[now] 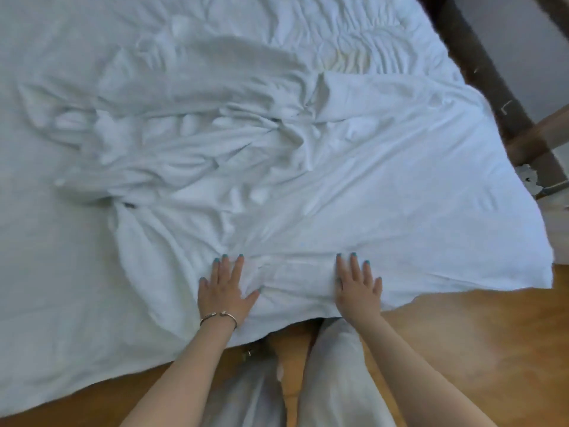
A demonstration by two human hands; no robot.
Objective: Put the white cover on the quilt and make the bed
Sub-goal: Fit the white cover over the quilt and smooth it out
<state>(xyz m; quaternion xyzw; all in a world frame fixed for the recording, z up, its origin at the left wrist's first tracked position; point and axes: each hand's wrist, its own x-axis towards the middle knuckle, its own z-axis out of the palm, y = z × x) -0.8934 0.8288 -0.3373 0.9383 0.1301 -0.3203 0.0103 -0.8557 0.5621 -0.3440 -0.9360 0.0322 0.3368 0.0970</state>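
White cover (354, 192) is pressed flat near the bed's (46, 272) near edge by left hand (226, 291) and right hand (358, 288), fingers straight and gripping nothing, presumably to smooth wrinkles.

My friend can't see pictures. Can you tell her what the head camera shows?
Two hands, the left hand wearing a bracelet and the right hand, press flat with straight fingers on a rumpled white cover spread over a bed. The cover bunches into folds toward the middle, and a wooden floor shows below the bed's near edge.
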